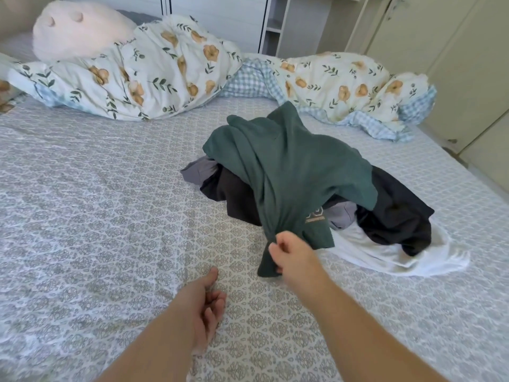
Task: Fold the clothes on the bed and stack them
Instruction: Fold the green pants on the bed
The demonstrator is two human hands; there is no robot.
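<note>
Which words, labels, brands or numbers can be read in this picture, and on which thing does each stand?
No text reads clearly.
green shirt: a small pale print with an emblem near its lower edge, too blurred to read.

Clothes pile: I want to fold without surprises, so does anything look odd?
Nothing damaged. The green shirt, gripped by the right hand, drapes twisted over the heap, and a white garment lies pinned underneath it.
</note>
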